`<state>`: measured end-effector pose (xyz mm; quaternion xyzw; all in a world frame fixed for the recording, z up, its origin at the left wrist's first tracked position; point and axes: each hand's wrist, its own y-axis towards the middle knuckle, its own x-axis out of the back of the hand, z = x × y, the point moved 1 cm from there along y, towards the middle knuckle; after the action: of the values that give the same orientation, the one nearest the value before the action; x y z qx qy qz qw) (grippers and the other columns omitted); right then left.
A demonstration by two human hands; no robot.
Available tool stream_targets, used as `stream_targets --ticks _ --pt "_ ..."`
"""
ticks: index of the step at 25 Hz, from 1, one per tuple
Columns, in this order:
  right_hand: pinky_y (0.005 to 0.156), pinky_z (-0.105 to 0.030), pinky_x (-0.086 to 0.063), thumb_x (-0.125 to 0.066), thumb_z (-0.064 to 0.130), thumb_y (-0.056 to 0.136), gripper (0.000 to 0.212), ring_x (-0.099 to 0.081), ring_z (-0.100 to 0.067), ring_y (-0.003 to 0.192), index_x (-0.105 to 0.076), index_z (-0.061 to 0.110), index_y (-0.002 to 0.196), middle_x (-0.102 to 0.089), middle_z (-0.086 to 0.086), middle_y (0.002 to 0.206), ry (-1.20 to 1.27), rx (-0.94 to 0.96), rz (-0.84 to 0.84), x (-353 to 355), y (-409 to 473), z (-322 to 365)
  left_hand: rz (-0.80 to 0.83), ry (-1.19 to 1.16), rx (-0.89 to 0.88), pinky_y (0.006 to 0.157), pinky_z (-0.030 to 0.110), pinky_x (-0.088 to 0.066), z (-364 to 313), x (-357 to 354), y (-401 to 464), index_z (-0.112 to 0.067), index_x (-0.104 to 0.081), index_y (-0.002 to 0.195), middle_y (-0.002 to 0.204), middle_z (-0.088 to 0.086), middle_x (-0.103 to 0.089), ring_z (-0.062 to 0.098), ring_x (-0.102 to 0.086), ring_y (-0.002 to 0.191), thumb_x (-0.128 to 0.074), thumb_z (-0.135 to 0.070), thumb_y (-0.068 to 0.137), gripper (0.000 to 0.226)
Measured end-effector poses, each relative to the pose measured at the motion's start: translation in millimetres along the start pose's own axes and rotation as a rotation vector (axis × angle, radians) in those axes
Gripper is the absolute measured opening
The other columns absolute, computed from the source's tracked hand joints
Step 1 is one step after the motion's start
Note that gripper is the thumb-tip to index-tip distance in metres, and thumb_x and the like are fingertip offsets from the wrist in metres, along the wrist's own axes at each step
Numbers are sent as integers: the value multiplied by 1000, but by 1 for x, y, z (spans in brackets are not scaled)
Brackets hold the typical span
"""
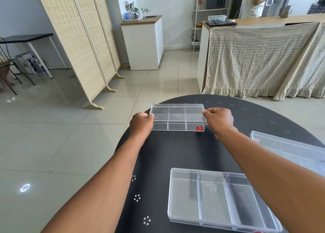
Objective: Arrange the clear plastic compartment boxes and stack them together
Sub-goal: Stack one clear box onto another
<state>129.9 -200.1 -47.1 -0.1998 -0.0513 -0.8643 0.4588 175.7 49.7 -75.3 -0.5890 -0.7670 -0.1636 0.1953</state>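
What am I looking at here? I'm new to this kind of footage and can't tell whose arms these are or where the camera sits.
There is no machine here. A person wears a camera on their head, and it looks forward and down, so the two bare arms reaching into the single picture are their own.

The surface is a round black table with small white dot patterns. Three clear plastic boxes are on it. The far six-compartment box, marked with a red sticker, is held at its short ends: the left hand on one end, the right hand on the other, each with a closed grip. A wider divided box lies nearest the person, and a third box sits at the right, partly cut off by the picture's edge. Nothing is stacked yet.
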Motion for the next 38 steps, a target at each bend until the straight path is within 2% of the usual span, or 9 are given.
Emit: stream_targets --ticks 3,9,17,22,26,29,32,35,38 --pt "100 -46 -54 -71 34 91 45 -65 -33 115 -70 -5 113 -73 -21 117 -70 109 12 29 -17 6 -8 50 -44 61 33 -33 -1 20 -28 -20 -51 66 64 5 -47 24 -41 63 -57 -32 84 22" --pt "98 -33 -55 -75 37 90 35 -74 -18 100 -79 15 116 -78 2 96 -91 258 28 102 -88 -10 118 -92 -24 82 38 -61 13 52 -127 -18 -73 69 73 -7 -73 32 -71 77 -61 -34 74 21" --pt "97 -40 -57 -77 30 89 21 -76 -23 92 -81 11 96 -81 -6 90 -84 208 11 157 -154 -74 129 -113 -17 88 50 -63 15 60 -214 -21 -78 72 85 7 -81 33 -78 92 -69 -24 84 15" --pt "87 -25 -46 -73 33 91 26 -70 -19 96 -82 14 106 -79 0 94 -117 106 10 162 -175 -102 175 -97 5 90 44 -62 18 51 -246 -21 -81 79 69 -12 -78 22 -78 88 -69 -32 83 16" --pt "77 -27 -42 -65 33 96 29 -67 -24 84 -82 14 84 -77 -6 76 -149 98 32 154 -182 -107 164 -69 -2 77 42 -61 24 41 -256 -12 -71 68 66 7 -70 26 -64 64 -62 -37 85 32" --pt "70 -27 -42 -62 29 97 34 -64 -26 78 -81 9 79 -74 -14 70 -131 100 22 142 -179 -101 72 -53 -44 62 34 -43 24 39 -253 -4 -58 65 57 6 -47 20 -45 61 -60 -31 87 35" --pt "57 -25 -42 -59 29 95 39 -48 -21 59 -73 -4 77 -61 -22 60 -137 149 18 120 -164 -84 -38 -44 -72 61 36 -43 13 49 -237 -12 -57 68 63 19 -55 19 -45 63 -60 -27 91 28" --pt "53 -28 -36 -60 28 94 42 -35 -17 52 -61 -5 67 -41 -5 52 -104 185 47 96 -139 -55 -95 -69 -102 61 30 -44 -4 59 -204 -12 -62 72 68 9 -59 19 -50 67 -60 -25 93 24" --pt "52 -24 -36 -62 27 92 37 -38 -17 51 -69 1 67 -47 -1 53 -24 149 56 74 -108 -29 -131 -65 -118 66 32 -48 -14 59 -160 -19 -61 71 70 14 -61 20 -52 70 -61 -28 91 22"
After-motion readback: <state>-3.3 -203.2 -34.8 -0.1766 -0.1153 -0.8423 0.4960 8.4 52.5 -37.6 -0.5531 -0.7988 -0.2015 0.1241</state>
